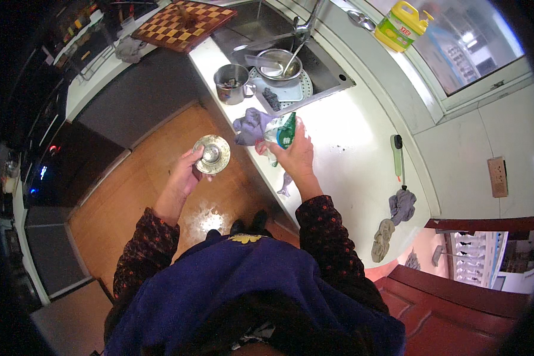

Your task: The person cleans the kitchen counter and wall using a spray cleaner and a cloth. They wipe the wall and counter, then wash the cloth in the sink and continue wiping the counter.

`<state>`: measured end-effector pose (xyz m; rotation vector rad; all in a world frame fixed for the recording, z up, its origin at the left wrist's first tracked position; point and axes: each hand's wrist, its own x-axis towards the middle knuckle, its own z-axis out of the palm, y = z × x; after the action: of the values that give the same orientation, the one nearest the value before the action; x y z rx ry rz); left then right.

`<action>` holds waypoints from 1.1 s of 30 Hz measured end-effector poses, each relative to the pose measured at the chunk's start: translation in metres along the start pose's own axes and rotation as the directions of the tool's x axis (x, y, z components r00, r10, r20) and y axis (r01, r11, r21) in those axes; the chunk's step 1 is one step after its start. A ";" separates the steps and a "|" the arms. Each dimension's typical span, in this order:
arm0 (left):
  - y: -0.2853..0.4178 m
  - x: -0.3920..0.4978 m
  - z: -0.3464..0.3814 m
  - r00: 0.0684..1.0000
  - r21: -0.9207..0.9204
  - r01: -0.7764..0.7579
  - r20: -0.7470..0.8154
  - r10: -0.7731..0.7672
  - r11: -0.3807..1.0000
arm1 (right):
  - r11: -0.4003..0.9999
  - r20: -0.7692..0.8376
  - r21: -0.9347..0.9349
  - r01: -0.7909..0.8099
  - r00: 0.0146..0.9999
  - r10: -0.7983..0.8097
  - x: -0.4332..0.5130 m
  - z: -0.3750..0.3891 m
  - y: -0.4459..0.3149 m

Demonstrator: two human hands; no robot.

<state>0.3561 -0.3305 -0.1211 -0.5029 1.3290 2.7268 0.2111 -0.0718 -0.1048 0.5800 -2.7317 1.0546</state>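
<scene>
My left hand (pixel 181 173) holds a small round metal dish or lid (pixel 212 154) by its edge, over the floor beside the counter. Its surface looks stained, with a raised or sunken ring at the centre. My right hand (pixel 300 153) grips a soft green-and-white plastic packet (pixel 281 131) that bears writing, above the counter's front edge. Behind the packet lies a crumpled purple-grey cloth (pixel 252 126). A fish-shaped grey item (pixel 285 184) rests on the counter edge below my right wrist. The packet's opening cannot be made out.
A steel mug (pixel 231 84) stands beside the sink (pixel 327 66), which holds a metal bowl (pixel 279 66) and a dark scouring pad (pixel 271 99). A checkered board (pixel 184 24) lies beyond. Rightward are a green-handled tool (pixel 397 158), cloths (pixel 402 206) and a yellow detergent jug (pixel 402 26).
</scene>
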 end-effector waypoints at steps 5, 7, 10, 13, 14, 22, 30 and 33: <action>-0.001 0.007 0.019 1.000 -0.016 -0.006 -0.026 0.005 1.000 | 1.000 0.177 0.009 -0.023 0.984 0.021 0.008 0.008 -0.007; 0.001 0.018 0.015 1.000 0.043 -0.010 0.007 0.010 0.999 | 0.987 0.200 0.138 -0.082 0.978 0.053 0.007 -0.006 -0.008; 0.007 0.036 0.031 0.999 0.061 0.017 0.030 -0.019 0.998 | 0.989 0.069 0.116 0.090 0.993 -0.098 0.003 -0.006 0.006; 0.013 0.048 0.039 0.998 0.057 0.038 0.040 -0.040 0.998 | 0.986 0.087 0.064 0.153 0.984 -0.158 0.006 -0.016 0.004; 0.013 0.053 0.044 0.998 0.063 0.046 0.050 -0.050 0.997 | 0.980 -0.005 0.101 0.170 0.985 -0.170 0.004 -0.019 0.012; 0.040 0.068 0.080 0.990 0.261 0.076 0.097 -0.104 0.962 | 0.993 -0.527 0.108 -0.044 0.844 0.094 -0.010 -0.142 0.117; 0.024 0.081 0.088 0.990 0.285 0.134 -0.001 -0.140 0.949 | 0.760 -0.737 -0.165 -0.628 0.591 0.328 -0.047 -0.324 0.339; 0.031 0.080 0.079 0.988 0.311 0.151 -0.058 -0.140 0.938 | 0.493 -0.742 -0.403 -0.771 0.591 0.317 -0.051 -0.327 0.391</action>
<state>0.2537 -0.2948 -0.0776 -0.5944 1.6236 2.3370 0.1002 0.4285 -0.1169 -0.7605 -2.4276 0.0747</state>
